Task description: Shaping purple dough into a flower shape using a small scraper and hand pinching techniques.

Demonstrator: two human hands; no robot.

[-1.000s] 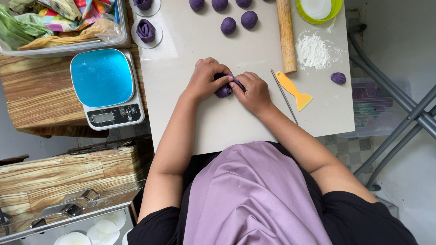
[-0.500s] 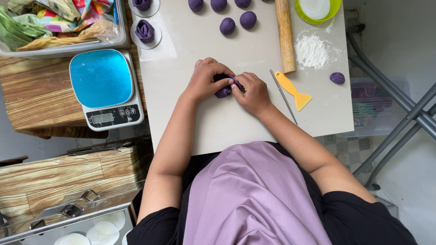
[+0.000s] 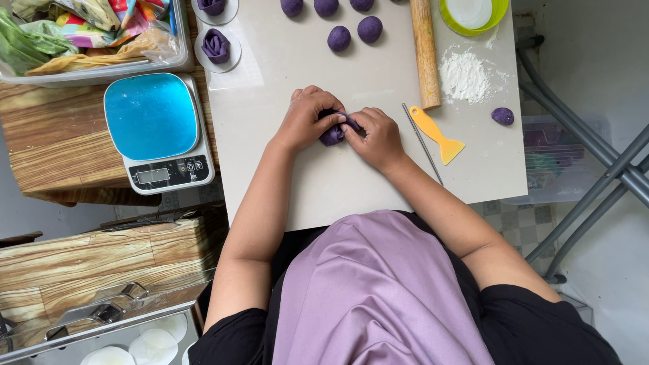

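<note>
Hands | left hand (image 3: 307,122) and right hand (image 3: 378,135) pinch purple dough (image 3: 332,135) | mid-board (image 3: 324,196), bare toward near edge

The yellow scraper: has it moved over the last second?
No. The yellow scraper lies in the same spot beside the rolling pin and the thin metal rod, to the side of the right hand, untouched.

The purple dough (image 3: 332,134) looks soft and matt. The worktop (image 3: 324,182) is smooth and pale with a dull sheen. The rolling pin (image 3: 424,51) is bare wood, the scraper (image 3: 438,135) glossy yellow plastic, and the kitchen scale (image 3: 157,132) has a shiny blue top.
</note>
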